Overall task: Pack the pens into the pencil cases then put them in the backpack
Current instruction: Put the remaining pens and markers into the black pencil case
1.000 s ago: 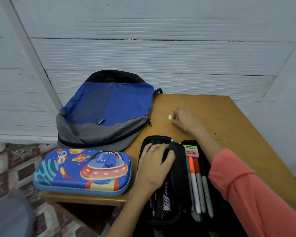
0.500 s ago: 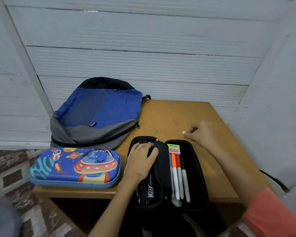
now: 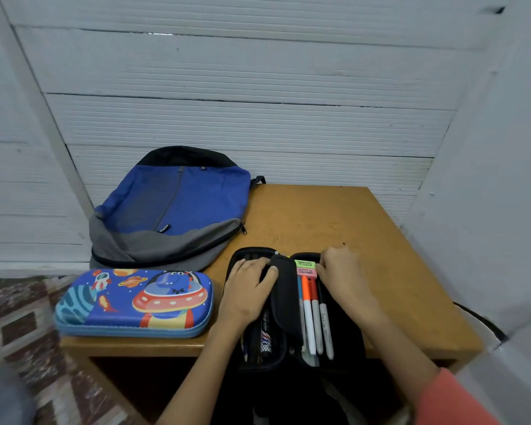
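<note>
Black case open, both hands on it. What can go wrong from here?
1. The black pencil case hangs over the near edge of the table; a push from the left hand or right hand might tip it off.
2. The markers look unsecured in its right half; they might slide out or get pinched at closing.

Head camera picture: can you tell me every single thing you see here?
Fabric backpack: one, blue, grey and black, table's back left.
Hard space-cartoon pencil case: one, blue, closed, table's front left.
Soft zip pencil case: one, black, open, table's front edge.
Pens: about four, white or grey with orange, red caps, case's right half; more in left half.
Small labelled blocks: two, green and pink, above those pens.
Wooden table: one, brown, against white wall.
Left hand: rests on case's left half.
Right hand: fingers curled beside the blocks.
</note>
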Tool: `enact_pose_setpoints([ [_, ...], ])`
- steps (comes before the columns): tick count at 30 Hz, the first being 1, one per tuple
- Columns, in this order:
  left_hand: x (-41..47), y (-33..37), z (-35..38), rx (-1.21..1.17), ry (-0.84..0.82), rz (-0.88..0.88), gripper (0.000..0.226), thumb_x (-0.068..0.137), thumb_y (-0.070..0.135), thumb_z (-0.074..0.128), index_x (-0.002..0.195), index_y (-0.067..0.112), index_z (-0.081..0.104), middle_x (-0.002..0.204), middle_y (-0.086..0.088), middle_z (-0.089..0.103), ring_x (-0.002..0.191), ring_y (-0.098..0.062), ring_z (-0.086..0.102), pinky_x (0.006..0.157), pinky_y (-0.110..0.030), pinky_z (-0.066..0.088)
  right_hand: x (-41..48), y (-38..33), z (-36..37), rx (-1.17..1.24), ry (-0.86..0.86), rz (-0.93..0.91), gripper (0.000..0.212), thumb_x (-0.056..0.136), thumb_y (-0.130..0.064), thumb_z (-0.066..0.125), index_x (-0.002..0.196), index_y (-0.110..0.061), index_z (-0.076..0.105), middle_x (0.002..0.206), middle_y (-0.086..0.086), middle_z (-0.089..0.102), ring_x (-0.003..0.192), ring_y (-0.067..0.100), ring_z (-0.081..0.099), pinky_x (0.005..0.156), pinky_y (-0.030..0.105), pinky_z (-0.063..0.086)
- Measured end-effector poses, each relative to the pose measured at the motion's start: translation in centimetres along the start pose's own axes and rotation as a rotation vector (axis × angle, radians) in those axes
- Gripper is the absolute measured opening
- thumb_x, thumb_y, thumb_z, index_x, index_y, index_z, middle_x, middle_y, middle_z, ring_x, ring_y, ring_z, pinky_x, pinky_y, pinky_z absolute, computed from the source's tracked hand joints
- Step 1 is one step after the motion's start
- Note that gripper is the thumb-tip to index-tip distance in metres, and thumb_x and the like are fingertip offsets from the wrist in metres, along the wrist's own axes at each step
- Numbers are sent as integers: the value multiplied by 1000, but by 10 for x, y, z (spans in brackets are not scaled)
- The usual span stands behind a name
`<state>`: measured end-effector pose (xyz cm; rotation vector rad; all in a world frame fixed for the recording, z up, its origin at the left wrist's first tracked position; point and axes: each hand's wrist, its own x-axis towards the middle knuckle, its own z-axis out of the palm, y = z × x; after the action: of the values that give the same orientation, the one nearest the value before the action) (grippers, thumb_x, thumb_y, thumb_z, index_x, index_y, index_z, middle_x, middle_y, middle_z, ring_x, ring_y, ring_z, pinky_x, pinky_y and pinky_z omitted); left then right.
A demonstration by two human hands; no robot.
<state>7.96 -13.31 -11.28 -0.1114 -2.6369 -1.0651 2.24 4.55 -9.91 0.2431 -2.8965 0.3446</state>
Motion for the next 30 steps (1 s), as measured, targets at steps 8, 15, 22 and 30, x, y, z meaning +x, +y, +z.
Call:
enact_pose_setpoints([
  [8,-1,2,-3,-21,-1,16,25,100,30,39,102,22,63,91,14,57,85,7,37,97,-25,29,-5,-4,-4,-81,1,-28,22,96,-13,49,75,-15,49,73,-1,51,60,13,41,45,18,19],
  [15,-2,0,-2,-7,5,10,25,100,30,39,102,21,63,91,13,57,85,7,35,95,-24,29,-6,0,6,-40,31,-45,18,95,-11,51,78,-12,56,78,1,57,68,15,55,53,20,36],
  [22,-1,-1,0,-2,-3,-3,27,100,31,39,104,21,63,94,13,58,88,5,37,95,-23,29,-9,22,11,408,199,-26,10,92,-17,60,85,-20,67,82,-7,60,72,9,56,59,18,39],
  [30,-1,-1,-1,0,-23,-18,30,101,35,37,110,21,62,99,13,56,96,1,39,97,-24,29,-31,53,28,878,196,201,8,87,-16,69,93,-20,71,88,-7,70,82,8,66,72,24,53],
])
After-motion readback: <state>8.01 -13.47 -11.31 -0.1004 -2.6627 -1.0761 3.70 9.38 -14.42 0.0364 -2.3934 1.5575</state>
